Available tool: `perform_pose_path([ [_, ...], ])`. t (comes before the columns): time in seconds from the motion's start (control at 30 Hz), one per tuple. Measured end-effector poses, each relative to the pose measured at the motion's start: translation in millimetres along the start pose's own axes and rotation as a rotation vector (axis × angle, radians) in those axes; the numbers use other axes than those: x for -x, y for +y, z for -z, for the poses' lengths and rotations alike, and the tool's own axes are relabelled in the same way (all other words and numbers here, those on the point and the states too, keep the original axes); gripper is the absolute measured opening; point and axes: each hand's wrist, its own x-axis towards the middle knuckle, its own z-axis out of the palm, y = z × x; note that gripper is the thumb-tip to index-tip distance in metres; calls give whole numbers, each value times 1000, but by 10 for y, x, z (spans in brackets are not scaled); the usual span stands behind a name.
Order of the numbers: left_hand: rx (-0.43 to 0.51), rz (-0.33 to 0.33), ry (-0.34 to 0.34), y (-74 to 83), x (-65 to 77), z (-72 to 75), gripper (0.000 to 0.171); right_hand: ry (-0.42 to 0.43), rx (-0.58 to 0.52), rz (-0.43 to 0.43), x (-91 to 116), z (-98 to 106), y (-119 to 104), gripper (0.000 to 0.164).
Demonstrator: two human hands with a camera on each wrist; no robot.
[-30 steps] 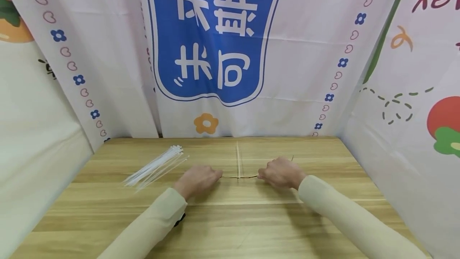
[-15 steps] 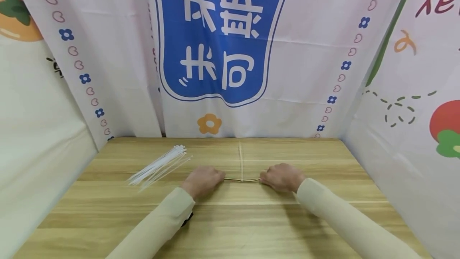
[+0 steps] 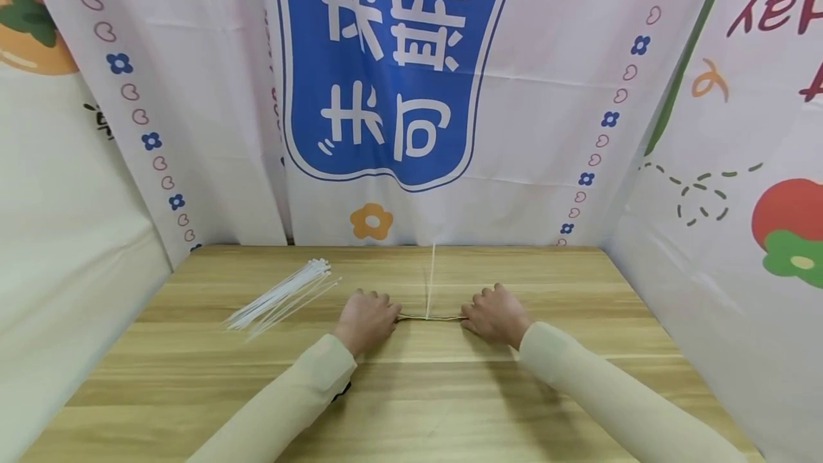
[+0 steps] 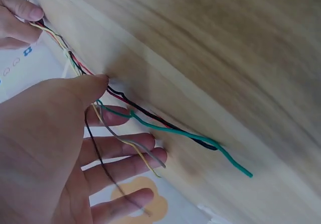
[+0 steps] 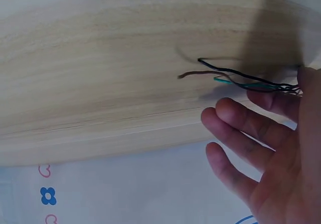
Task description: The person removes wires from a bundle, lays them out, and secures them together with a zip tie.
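Note:
A thin bundle of coloured wires [image 3: 445, 319] runs level between my two hands, low over the table in the head view. One white cable tie [image 3: 431, 281] is looped round its middle, with the long tail pointing away from me. My left hand [image 3: 369, 321] pinches the bundle between thumb and index finger, the other fingers spread loosely. Past that pinch, loose ends, including a green wire [image 4: 193, 134], fan out in the left wrist view. My right hand [image 3: 496, 316] pinches the other side likewise. Black, brown and green wire ends [image 5: 241, 76] stick out beyond it in the right wrist view.
Several white cable ties [image 3: 283, 297] lie in a slanted pile at the left of the wooden table [image 3: 424, 399]. A printed cloth [image 3: 540, 127] hangs behind the table's back edge, with more cloth along both sides.
Both hands have turned and their free fingers have lifted and spread, while the pinch on the wires stays. The cable tie's tail now leans slightly right and reaches a little higher in view.

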Motion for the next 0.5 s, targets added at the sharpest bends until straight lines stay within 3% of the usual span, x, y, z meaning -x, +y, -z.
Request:
perform_pose_path([
  [0.13, 57, 38, 17, 19, 8, 7, 34, -51, -47, -46, 7, 34, 10, 48],
  [0.23, 144, 50, 21, 2, 34, -10, 38, -86, -166, -104, 21, 60, 25, 52],
  [0.3, 291, 57, 12, -36, 65, -34, 41, -109, -285, -149, 35, 74, 35, 53],
  [0.43, 618, 79, -37, -167, 157, -96, 65, -104, -512, -218, 109, 91, 81, 57],
  [0.5, 728, 88, -67, -247, 219, -123, 77, -86, -588, -241, 175, 81, 112, 63],
])
